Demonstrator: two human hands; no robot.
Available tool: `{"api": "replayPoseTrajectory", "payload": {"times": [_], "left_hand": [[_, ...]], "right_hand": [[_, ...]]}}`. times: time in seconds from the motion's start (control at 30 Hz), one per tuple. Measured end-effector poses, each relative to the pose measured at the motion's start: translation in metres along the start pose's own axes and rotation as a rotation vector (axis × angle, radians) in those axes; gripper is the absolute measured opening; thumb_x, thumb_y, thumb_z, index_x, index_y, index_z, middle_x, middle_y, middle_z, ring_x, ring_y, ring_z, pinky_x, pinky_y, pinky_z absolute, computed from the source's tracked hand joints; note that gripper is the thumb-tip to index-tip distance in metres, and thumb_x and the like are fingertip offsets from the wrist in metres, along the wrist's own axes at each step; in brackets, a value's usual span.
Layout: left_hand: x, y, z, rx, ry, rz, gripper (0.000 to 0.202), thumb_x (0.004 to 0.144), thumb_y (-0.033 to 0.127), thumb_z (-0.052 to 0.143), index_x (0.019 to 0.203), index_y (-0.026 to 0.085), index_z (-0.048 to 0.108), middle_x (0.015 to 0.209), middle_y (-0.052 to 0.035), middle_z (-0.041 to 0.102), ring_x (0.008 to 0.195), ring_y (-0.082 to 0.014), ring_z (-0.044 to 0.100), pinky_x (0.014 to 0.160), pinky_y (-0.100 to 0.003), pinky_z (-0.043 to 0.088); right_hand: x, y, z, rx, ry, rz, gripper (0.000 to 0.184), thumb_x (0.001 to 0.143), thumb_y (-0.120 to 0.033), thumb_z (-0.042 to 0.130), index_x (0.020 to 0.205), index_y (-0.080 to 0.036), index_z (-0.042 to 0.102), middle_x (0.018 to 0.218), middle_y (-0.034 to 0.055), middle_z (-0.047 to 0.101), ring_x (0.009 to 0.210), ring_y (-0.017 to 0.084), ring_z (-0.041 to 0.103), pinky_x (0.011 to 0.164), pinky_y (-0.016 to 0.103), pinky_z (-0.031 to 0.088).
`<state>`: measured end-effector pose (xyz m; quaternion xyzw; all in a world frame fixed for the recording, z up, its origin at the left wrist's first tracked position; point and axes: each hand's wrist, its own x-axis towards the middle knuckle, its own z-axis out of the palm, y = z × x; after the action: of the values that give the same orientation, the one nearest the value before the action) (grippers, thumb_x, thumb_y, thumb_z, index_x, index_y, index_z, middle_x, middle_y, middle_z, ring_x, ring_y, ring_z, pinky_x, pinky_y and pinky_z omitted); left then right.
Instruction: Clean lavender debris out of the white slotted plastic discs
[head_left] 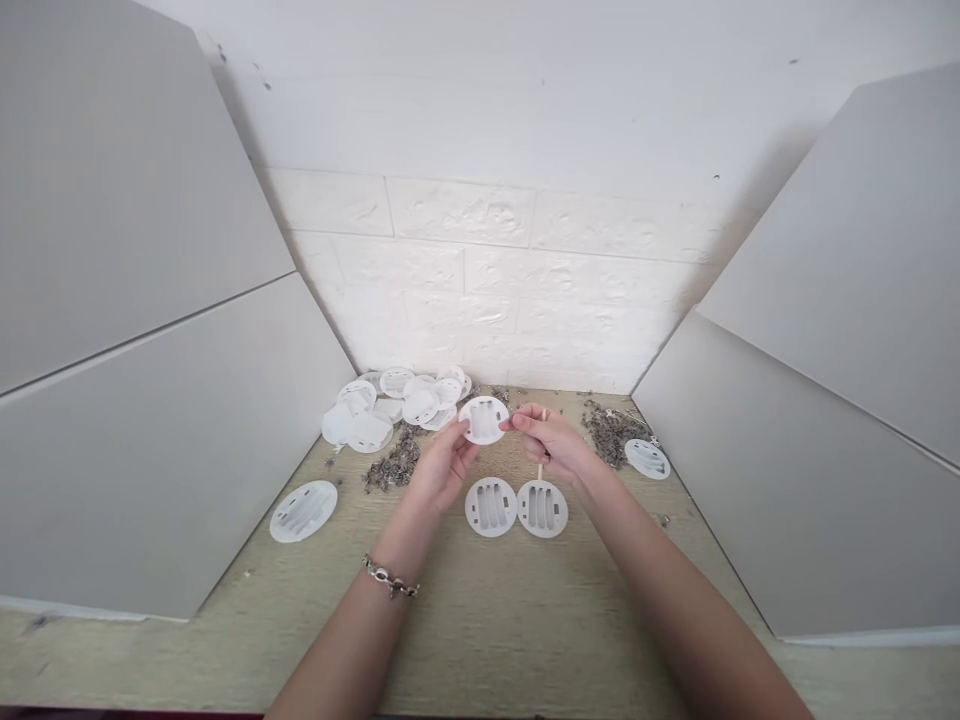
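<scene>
My left hand [444, 466] is closed on the left edge of a round white plastic battery-holder disc [484, 421] with slots, held above the table. At the disc's right edge are the pinched thumb and forefinger of my right hand [551, 443]; any small part between them is too small to make out. A thin pale stick [541, 471] runs through my right hand, its lower end pointing down. Below, two similar discs lie side by side, a left one [491, 507] and a right one [543, 508], with long grooves showing.
Several white discs [360, 430] are heaped at the back left, beside a pile of small metal pieces [395, 462]. Another metal pile [609, 430] lies at the right near a single disc [647, 459]. One more disc [303, 511] lies left. Grey panels [247, 440] flank the table.
</scene>
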<state>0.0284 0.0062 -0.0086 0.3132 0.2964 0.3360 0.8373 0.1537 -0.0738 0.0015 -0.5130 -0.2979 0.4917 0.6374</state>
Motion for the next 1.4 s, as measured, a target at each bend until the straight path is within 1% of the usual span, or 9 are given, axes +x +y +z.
{"api": "replayPoseTrajectory", "payload": {"times": [0.13,0.2,0.33,0.5,0.57,0.77,0.97,1.27,1.4], "left_hand": [[-0.004,-0.009,0.003,0.109,-0.079,-0.096,0.021,0.072,0.011,0.054,0.091,0.013,0.062,0.087,-0.0053,0.065,0.068,-0.0072,0.059,0.057,-0.012,0.048],[-0.005,-0.012,0.004,0.142,-0.094,-0.115,0.021,0.072,0.011,0.055,0.091,0.013,0.062,0.086,-0.0062,0.065,0.067,-0.0075,0.058,0.057,-0.013,0.048],[-0.009,-0.017,0.008,0.167,-0.133,-0.110,0.021,0.071,0.012,0.056,0.091,0.013,0.064,0.086,-0.0068,0.065,0.067,-0.0079,0.058,0.058,-0.014,0.046],[-0.012,-0.023,0.009,0.192,-0.264,-0.108,0.022,0.067,0.017,0.062,0.089,0.014,0.066,0.088,-0.0062,0.065,0.070,-0.0089,0.057,0.065,-0.017,0.045],[-0.013,-0.024,0.009,0.207,-0.294,-0.096,0.025,0.067,0.019,0.063,0.092,0.015,0.065,0.090,-0.0060,0.064,0.072,-0.0093,0.057,0.067,-0.018,0.045],[-0.015,-0.025,0.011,0.254,-0.313,-0.110,0.029,0.067,0.022,0.064,0.095,0.017,0.064,0.094,-0.0059,0.064,0.074,-0.0093,0.057,0.067,-0.017,0.045],[-0.013,-0.026,0.008,0.289,-0.363,-0.098,0.034,0.067,0.026,0.064,0.100,0.019,0.062,0.102,-0.0050,0.061,0.083,-0.0100,0.056,0.072,-0.018,0.045],[-0.014,-0.026,0.009,0.244,-0.353,-0.096,0.033,0.065,0.025,0.066,0.097,0.018,0.064,0.101,-0.0051,0.062,0.083,-0.0104,0.057,0.072,-0.017,0.045],[-0.014,-0.026,0.009,0.221,-0.348,-0.089,0.032,0.065,0.023,0.066,0.097,0.018,0.064,0.100,-0.0052,0.062,0.082,-0.0108,0.057,0.071,-0.018,0.045]], "right_hand": [[-0.013,0.009,-0.008,0.003,0.142,-0.033,0.039,0.047,-0.036,0.074,0.071,-0.016,0.050,0.063,-0.0043,0.058,0.030,0.000,0.024,0.031,0.017,0.015],[-0.016,0.013,-0.010,-0.089,0.219,-0.088,0.037,0.048,-0.033,0.073,0.074,-0.015,0.055,0.065,-0.0026,0.059,0.035,0.001,0.034,0.034,0.017,0.024],[-0.020,0.015,-0.011,-0.418,0.342,-0.245,0.025,0.058,-0.032,0.067,0.077,-0.015,0.064,0.073,0.0028,0.063,0.057,0.010,0.052,0.053,0.022,0.041],[-0.023,0.023,-0.011,-0.907,0.403,-0.620,0.016,0.075,-0.029,0.054,0.078,-0.020,0.067,0.083,0.0028,0.064,0.076,0.014,0.057,0.071,0.026,0.045],[-0.023,0.027,-0.013,-1.033,0.421,-0.693,0.020,0.079,-0.030,0.049,0.080,-0.021,0.066,0.086,0.0025,0.063,0.081,0.013,0.057,0.075,0.025,0.045],[-0.022,0.034,-0.014,-1.163,0.523,-0.772,0.025,0.083,-0.032,0.045,0.086,-0.021,0.067,0.091,0.0024,0.062,0.082,0.012,0.057,0.075,0.021,0.045],[-0.021,0.035,-0.015,-1.265,0.531,-0.784,0.028,0.085,-0.031,0.040,0.090,-0.021,0.066,0.092,0.0024,0.061,0.083,0.011,0.057,0.072,0.020,0.045],[-0.024,0.033,-0.017,-1.322,0.409,-0.760,0.032,0.086,-0.026,0.034,0.100,-0.022,0.063,0.098,0.0035,0.058,0.083,0.011,0.056,0.067,0.020,0.046],[-0.023,0.032,-0.016,-1.223,0.438,-0.720,0.032,0.086,-0.029,0.036,0.103,-0.021,0.061,0.099,0.0050,0.057,0.086,0.012,0.055,0.072,0.022,0.047]]}}
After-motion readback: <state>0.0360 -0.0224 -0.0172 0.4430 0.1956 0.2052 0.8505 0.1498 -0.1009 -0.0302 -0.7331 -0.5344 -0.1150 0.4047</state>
